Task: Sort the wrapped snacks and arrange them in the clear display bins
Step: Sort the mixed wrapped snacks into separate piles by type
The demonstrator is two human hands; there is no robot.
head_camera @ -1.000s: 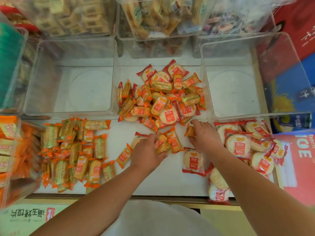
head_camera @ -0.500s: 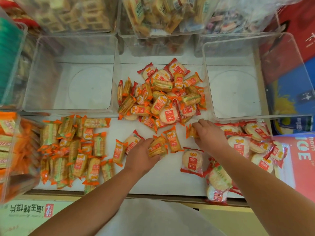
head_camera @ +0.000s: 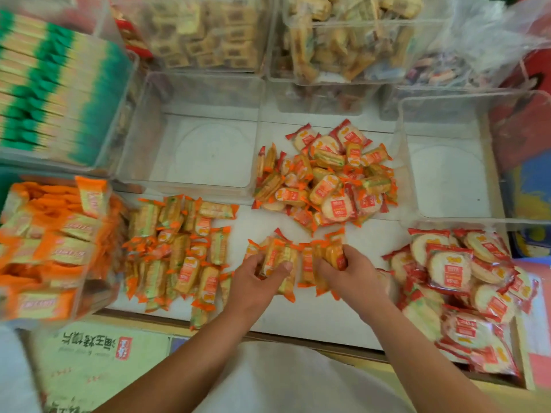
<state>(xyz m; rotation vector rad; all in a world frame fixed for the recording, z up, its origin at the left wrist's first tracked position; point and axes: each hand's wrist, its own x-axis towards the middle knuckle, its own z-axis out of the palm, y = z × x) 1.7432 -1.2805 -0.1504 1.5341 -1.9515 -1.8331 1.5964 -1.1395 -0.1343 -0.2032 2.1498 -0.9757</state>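
Both fists are clamped: left hand (head_camera: 253, 278) and right hand (head_camera: 350, 272) each curl round small orange-wrapped cracker packets (head_camera: 307, 263), now bunched together on the white counter (head_camera: 298, 320) instead of scattered, so 1 handful's ready for the sorted orange heap (head_camera: 179, 248).

Orange-wrapped snacks (head_camera: 307, 259) now one bunch between nearer hands, left hand (head_camera: 253, 278), right hand (head_camera: 350, 275)

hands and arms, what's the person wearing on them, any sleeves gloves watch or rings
Nothing that shows. The left hand and right hand have no gloves, and no rings can be seen. The left forearm and right forearm carry no sleeve, watch or bracelet down to the frame's edge. The only clothing in view is a white garment on the torso between the arms.
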